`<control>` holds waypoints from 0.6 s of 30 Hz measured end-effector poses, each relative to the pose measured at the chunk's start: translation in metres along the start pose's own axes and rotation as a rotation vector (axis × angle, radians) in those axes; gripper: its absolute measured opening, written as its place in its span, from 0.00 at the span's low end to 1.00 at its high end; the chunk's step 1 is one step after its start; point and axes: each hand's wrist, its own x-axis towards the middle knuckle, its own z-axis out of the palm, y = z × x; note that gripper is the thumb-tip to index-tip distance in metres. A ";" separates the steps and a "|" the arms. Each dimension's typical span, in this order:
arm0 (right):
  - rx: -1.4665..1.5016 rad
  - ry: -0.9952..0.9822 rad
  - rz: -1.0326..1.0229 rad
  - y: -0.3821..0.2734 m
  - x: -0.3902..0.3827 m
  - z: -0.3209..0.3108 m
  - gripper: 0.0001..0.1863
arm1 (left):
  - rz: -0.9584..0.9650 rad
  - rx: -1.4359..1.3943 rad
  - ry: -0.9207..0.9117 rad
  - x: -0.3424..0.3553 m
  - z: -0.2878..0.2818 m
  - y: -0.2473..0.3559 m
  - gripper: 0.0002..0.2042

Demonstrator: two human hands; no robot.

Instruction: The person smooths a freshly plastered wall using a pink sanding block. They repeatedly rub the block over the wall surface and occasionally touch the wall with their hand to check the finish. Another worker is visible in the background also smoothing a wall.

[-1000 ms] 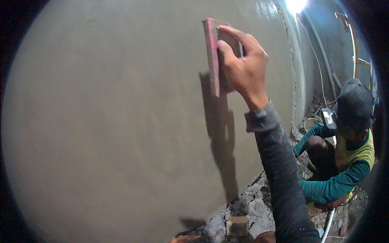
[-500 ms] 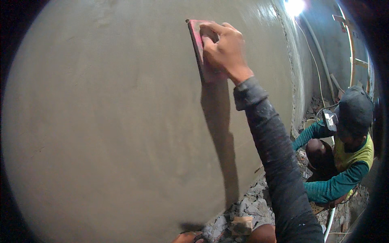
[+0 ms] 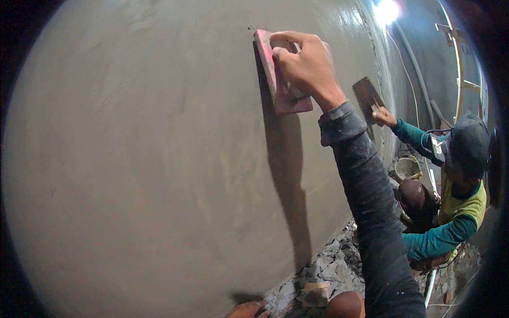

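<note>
My right hand (image 3: 313,66) is closed round the handle of a pink-red plastering float (image 3: 290,107). The float is at the upper middle of a smooth grey plastered wall (image 3: 159,159), with its long side nearly upright. A dark gap or shadow runs along its left edge, so whether the whole face touches is unclear. Below it, my arm's shadow falls down the wall. A patch of bare skin (image 3: 246,309) shows at the bottom edge; it may be my left hand, but its fingers cannot be made out.
On the right a crouching co-worker (image 3: 450,175) in a cap holds a flat trowel (image 3: 367,94) near the wall's edge. Broken rubble (image 3: 334,265) lies along the wall's foot, with a bucket (image 3: 407,167) beyond. A bright lamp (image 3: 386,10) and wooden frame (image 3: 458,63) stand behind.
My right hand and the float have shifted slightly right and down. The co-worker's arm has risen, bringing a trowel into view beside the wall; the bucket now shows more fully.
</note>
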 end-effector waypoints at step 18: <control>-0.062 0.115 -0.215 -0.018 0.062 -0.051 0.23 | -0.136 0.185 0.078 -0.031 -0.030 0.045 0.27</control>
